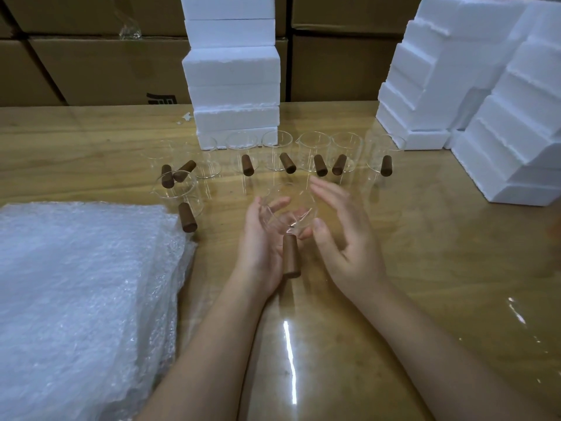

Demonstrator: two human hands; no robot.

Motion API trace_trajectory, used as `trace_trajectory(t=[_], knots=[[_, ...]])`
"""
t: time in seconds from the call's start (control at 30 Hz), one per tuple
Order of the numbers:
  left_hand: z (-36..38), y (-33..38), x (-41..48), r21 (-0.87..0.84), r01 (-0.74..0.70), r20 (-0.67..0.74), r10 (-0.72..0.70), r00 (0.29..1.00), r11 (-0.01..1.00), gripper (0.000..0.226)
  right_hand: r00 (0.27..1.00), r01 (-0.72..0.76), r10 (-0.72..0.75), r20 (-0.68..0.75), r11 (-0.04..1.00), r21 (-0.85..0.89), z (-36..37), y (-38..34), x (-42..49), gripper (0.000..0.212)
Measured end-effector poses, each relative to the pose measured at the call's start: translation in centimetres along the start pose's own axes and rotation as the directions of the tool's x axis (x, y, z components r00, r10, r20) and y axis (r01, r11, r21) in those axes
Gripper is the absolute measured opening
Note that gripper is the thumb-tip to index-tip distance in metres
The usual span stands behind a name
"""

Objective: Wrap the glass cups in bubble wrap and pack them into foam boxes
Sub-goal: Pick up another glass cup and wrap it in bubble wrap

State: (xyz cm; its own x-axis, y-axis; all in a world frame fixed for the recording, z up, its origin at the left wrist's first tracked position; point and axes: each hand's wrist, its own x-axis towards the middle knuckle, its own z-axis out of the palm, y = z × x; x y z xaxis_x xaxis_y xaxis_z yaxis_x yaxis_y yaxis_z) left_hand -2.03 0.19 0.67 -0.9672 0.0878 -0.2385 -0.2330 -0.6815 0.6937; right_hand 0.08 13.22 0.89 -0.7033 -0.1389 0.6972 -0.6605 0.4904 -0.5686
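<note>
Held cup: a clear glass cup (pixel 285 208) with a brown cylindrical wooden handle (pixel 290 258) is held over the table right in front of the person. It is tilted, with the handle pointing back towards the camera.
Left hand: the left hand (pixel 261 241) cradles the cup from the left and below, palm up. Its fingers curl round the glass wall and show through it, and the handle lies along the edge of the palm.
Right hand: the right hand (pixel 352 241) stands just right of the cup, palm facing left, with fingers spread, nearly straight and blurred at the tips. The thumb tip is close to the cup's base; whether it touches the glass cannot be told.
Other cups: more clear glass cups of the same kind (pixel 277 150) stand upright in a loose row across the table beyond the hands, most handles turned towards the camera. One nearer cup (pixel 176 192) stands just beside the far corner of the bubble wrap.
Bubble wrap: a thick stack of clear bubble wrap sheets (pixel 82 299) lies flat on the left part of the table, apart from the hands.
Foam boxes: a tall stack of white foam boxes (pixel 233 71) rises behind the middle of the row. Further white foam boxes (pixel 485 86) are piled in stepped, leaning stacks on the right.
Table: a glossy light wooden table (pixel 425 238) bears everything.
Background: brown cardboard cartons (pixel 91 62) are stacked like a wall behind the table.
</note>
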Motion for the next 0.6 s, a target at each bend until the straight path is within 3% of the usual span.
trace_trajectory(t=[0.43, 0.6], knots=[[-0.1, 0.5, -0.2, 0.007, -0.002, -0.142, 0.003, 0.99, 1.0, 0.047, 0.978, 0.104, -0.091, 0.186, 0.992, -0.066, 0.5, -1.5, -0.3, 0.044], [0.7, 0.3, -0.9, 0.188, -0.054, -0.111, 0.076, 0.991, 0.981, 0.058, 0.971, 0.151, -0.138, 0.194, 0.987, -0.05, 0.6, -2.0, -0.4, 0.045]])
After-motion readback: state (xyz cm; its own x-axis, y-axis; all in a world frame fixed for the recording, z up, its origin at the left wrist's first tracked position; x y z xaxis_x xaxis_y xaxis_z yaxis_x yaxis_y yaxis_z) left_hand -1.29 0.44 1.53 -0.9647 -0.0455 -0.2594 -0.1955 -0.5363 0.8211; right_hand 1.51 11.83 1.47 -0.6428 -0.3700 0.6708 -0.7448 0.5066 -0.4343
